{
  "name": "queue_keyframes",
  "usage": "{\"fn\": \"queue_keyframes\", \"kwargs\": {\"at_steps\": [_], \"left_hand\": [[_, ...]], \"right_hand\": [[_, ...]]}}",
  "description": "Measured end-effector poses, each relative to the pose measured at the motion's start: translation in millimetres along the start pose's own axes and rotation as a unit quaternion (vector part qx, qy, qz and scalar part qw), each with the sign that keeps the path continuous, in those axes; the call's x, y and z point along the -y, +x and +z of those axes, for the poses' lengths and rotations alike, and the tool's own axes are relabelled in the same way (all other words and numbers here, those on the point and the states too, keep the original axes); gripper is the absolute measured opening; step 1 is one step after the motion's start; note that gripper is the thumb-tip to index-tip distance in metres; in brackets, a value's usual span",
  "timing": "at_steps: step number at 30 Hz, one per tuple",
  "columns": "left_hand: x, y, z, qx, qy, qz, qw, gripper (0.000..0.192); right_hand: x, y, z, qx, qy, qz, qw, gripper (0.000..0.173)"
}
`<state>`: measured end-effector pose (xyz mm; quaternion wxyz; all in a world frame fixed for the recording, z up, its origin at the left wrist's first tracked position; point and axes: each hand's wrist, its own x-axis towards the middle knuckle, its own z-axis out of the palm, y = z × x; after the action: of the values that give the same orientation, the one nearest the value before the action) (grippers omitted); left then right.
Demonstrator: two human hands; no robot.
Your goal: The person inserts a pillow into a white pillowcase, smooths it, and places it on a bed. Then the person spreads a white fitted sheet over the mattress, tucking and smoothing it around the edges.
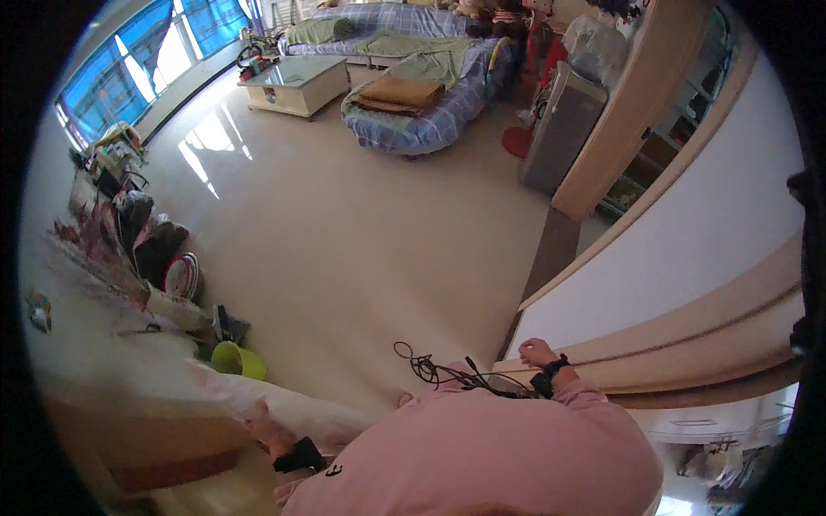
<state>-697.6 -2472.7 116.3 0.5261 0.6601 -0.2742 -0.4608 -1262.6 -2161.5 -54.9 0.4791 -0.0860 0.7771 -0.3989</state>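
My right hand (537, 352) is by the wall's wooden trim at lower right, its fingers curled, with nothing visible in it. A black strap (556, 367) circles that wrist. Beside it, a loosely bundled black cable (429, 371) hangs in front of the pink top (490, 445). My left hand (268, 429) is blurred at lower left, above a black wristband (300, 455). It touches or overlaps a long whitish, blurred thing (310, 403); whether the fingers grip it cannot be told. Part of a bare foot (405, 400) shows below the cable.
A yellow-green bin (242, 362) stands on the tiled floor at left, near a cluttered row of bags (161, 245). Ahead are a glass-topped coffee table (293, 74) and a sofa with a plaid cover (413, 132). At right, a grey panel (564, 129) leans near a wooden door frame (635, 109).
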Motion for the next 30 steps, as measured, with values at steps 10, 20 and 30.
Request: {"fn": "queue_keyframes", "kwargs": {"at_steps": [10, 20, 30], "left_hand": [[44, 215, 299, 0.178, 0.207, 0.173, 0.946, 0.031], [-124, 198, 607, 0.470, 0.026, 0.204, 0.858, 0.034], [-233, 198, 883, 0.463, -0.080, 0.280, 0.837, 0.044]], "right_hand": [[14, 143, -27, -0.017, 0.051, 0.091, 0.994, 0.022], [197, 308, -79, -0.067, 0.052, 0.044, 0.995, 0.026], [381, 446, -91, -0.140, -0.023, 0.026, 0.990, 0.024]]}}
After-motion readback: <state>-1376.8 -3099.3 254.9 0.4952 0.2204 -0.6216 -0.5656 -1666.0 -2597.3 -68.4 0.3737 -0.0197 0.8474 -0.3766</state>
